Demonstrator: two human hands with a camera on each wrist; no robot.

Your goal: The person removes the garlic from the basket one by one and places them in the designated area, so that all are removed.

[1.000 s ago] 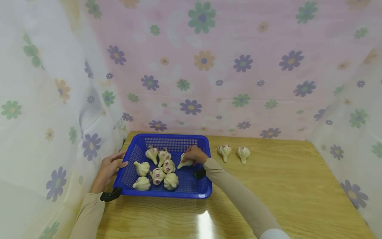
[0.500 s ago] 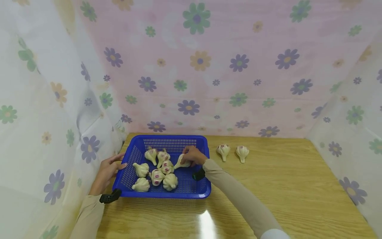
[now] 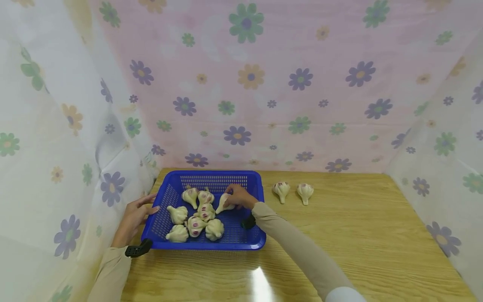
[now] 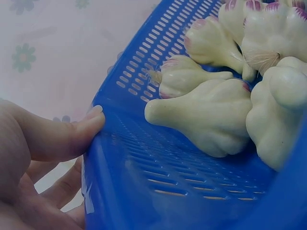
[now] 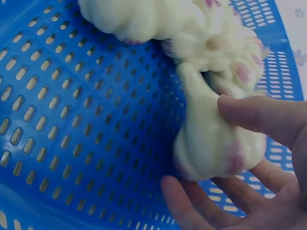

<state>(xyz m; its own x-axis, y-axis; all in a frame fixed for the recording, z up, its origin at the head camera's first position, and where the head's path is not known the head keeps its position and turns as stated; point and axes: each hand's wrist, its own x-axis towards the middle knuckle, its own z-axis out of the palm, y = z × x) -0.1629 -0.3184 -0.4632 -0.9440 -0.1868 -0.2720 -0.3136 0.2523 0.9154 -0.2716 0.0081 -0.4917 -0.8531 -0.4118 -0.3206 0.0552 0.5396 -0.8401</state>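
A blue plastic basket point(image 3: 216, 172) with slotted walls sits at the left of the table, holding several white garlic bulbs with purple marks. At its left side, my left hand point(image 3: 132, 218) grips the rim, thumb point(image 4: 72, 136) over the edge and fingers along the outside. Inside the basket, my right hand point(image 3: 241, 197) holds a garlic bulb point(image 5: 211, 129) with the thumb on top and fingers curled below. The stem of this bulb points toward the clustered garlic bulbs point(image 3: 206, 212), right beside them in the right wrist view.
Two more garlic bulbs, one point(image 3: 281, 191) nearer the basket and one point(image 3: 305, 193) farther right, lie on the wooden table point(image 3: 339, 235). Flower-printed cloth point(image 3: 271, 84) hangs behind the table and on both sides.
My right hand has moved left inside the basket with its garlic bulb. Neighbouring bulbs in the middle have shifted slightly left. My left hand stays at the rim.
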